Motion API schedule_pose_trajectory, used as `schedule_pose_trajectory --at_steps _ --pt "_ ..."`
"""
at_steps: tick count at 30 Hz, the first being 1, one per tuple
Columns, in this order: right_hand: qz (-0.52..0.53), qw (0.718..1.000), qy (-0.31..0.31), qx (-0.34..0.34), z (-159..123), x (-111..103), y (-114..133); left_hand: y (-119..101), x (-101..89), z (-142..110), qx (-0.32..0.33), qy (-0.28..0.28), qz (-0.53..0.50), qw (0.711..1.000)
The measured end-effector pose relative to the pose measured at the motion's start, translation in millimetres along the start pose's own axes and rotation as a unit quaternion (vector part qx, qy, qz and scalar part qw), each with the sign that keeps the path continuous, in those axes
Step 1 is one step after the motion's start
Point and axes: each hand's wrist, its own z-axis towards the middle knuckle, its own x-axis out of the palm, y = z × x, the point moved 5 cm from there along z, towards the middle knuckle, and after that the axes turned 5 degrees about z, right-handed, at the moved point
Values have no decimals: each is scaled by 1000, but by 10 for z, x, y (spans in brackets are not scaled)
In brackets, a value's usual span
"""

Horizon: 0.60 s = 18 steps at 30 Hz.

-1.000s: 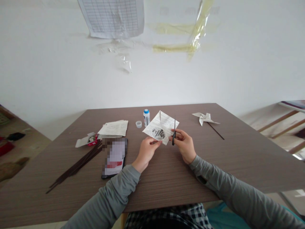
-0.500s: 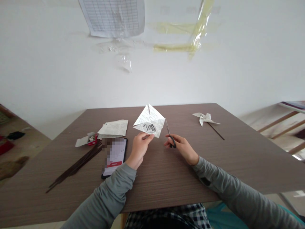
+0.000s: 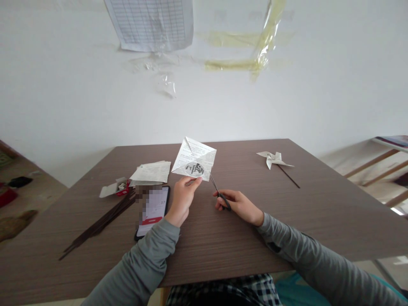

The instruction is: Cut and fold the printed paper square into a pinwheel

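Between the thumb and fingers of my left hand (image 3: 183, 199) is a square sheet of printed paper (image 3: 196, 155), held up above the table by its lower edge. Slits run in from some of its corners, and a round dark picture is printed near the bottom. My right hand (image 3: 240, 206) grips a pair of dark-handled scissors (image 3: 225, 200). The blades point up and left, with their tips at the paper's lower right corner. Whether the tips touch the paper I cannot tell.
On the left lie a stack of paper sheets (image 3: 151, 172), a small open red-and-white box (image 3: 119, 187), several thin brown sticks (image 3: 98, 223) and a phone (image 3: 153, 212). A paper pinwheel (image 3: 274, 159) on a stick rests at the right of the brown table (image 3: 255, 250).
The paper has turned and shifted slightly left in my left hand. My right hand has brought the scissors left and down, from the right corner to the lower right corner.
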Motion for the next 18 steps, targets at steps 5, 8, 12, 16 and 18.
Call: schedule_pose_trajectory --at_steps 5,8,12,16,18 --pt "-28 999 -22 0 -54 57 73 -36 22 -30 3 10 0 1000" --pt "-36 999 -18 -7 -54 71 78 -59 40 -43 -1 16 -5 1000" --pt "-60 998 15 -19 -34 68 61 -68 48 -46 -4 18 -9 1000" --pt "-58 998 19 -26 -34 53 65 -56 40 -37 -1 17 -7 1000" --pt "-57 998 17 -28 -36 58 74 -51 39 -34 1 19 -7 1000"
